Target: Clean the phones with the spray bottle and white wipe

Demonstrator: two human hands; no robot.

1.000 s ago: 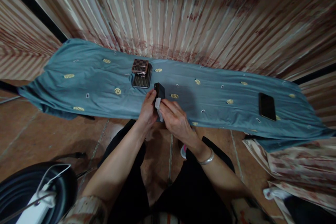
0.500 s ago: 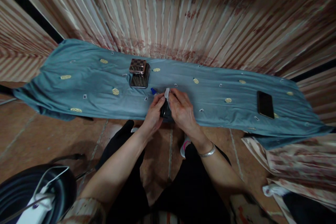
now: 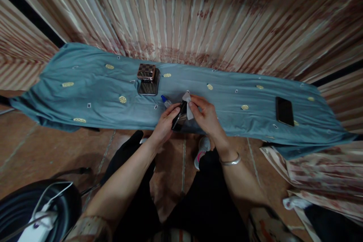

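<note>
My left hand (image 3: 166, 123) is closed on the side of a glossy black phone (image 3: 179, 117), held tilted over the front edge of the cloth-covered table. A small light grey cloth (image 3: 188, 106) is pinched between the fingers of my right hand (image 3: 204, 113). It lies against the phone's upper right edge and hangs down beside it. Just behind my left fingers, a small clear bottle with a blue cap (image 3: 166, 101) lies on the table, partly hidden by the hand.
A checkered box (image 3: 146, 71) rests on a dark, shiny square case (image 3: 148, 87) behind my left hand. Another black phone (image 3: 284, 111) lies far right on the blue patterned tablecloth (image 3: 227, 121). Lower left, a white power strip (image 3: 38, 228) sits by a coiled black hose (image 3: 17, 206).
My right hand has moved a little right, and more of the grey cloth shows. The phone has been turned, so its dark face is more visible in my left hand.
</note>
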